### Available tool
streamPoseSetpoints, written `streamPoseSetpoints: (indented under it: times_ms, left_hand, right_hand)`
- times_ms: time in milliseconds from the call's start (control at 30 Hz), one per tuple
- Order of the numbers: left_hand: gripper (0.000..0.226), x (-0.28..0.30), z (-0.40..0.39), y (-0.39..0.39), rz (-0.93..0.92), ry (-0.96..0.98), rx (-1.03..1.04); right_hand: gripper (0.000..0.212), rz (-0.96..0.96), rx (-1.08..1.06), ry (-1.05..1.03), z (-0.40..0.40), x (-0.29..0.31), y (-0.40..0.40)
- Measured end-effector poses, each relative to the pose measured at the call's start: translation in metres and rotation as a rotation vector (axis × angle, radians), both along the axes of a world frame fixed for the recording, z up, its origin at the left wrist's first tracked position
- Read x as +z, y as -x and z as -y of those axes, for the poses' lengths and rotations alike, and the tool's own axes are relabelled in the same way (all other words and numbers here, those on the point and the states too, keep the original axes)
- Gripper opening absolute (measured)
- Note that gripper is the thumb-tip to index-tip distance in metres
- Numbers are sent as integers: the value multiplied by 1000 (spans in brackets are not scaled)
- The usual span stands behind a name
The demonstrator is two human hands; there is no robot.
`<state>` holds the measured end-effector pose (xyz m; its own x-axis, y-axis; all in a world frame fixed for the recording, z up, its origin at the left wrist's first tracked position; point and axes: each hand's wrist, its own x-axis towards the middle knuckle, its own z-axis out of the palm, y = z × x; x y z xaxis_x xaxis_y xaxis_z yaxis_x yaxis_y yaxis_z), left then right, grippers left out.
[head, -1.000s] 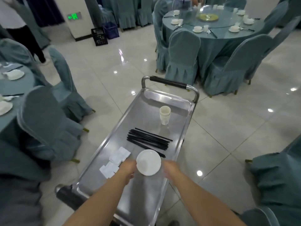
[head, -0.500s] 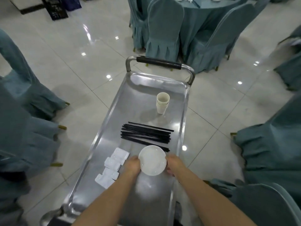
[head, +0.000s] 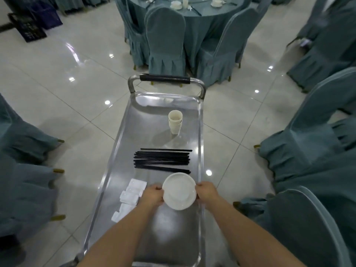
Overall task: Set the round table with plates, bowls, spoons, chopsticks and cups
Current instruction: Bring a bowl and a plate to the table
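Head: hands (head: 154, 195) hold plate (head: 179, 190).

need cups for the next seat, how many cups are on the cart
3, nested in one stack of cups toward the far end of the cart; more could be hidden inside.

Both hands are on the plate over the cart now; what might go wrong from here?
1. The plate is held only at its rim by the left hand and right hand; it may slip.
2. Lowered forward, it could scatter the chopsticks.
3. A knock to the cart may topple the stacked cups.
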<state>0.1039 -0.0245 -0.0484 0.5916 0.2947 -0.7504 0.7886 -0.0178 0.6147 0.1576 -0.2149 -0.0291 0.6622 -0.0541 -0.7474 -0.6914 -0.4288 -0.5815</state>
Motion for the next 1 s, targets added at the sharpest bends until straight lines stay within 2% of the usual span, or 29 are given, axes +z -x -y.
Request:
streamPoseSetpoints:
  times_ms: [167,267,367,467,600,767,900,1000]
  left_hand:
    - [18,33,51,-18,39,7,-38]
    - [15,60,106,-25,61,70,49]
    - [13,91,184,-27,151,174,114]
    - [16,118,269,-27,223,244,117]
    - [18,145,400,-21,256,314,-2]
    - [11,167,537,-4,225,347,-237]
    - [11,171,630,7,188,348,-459]
    - [20,164,686,15,167,325,-656]
  right_hand:
    - [24,62,-63,-48,59,37,7]
    - [20,95,-132,-87,115,62,14]
    - [12,147,-182,-132,190,89,25]
    - [17,175,-283,-119,267,118,40]
    - [19,252,-452,-128,389,150,72]
    - [15,298,-703,-77,522,158,120]
    - [25,280,-839,-33,599,156,163]
    - [21,283,-1031,-8,641,147,197]
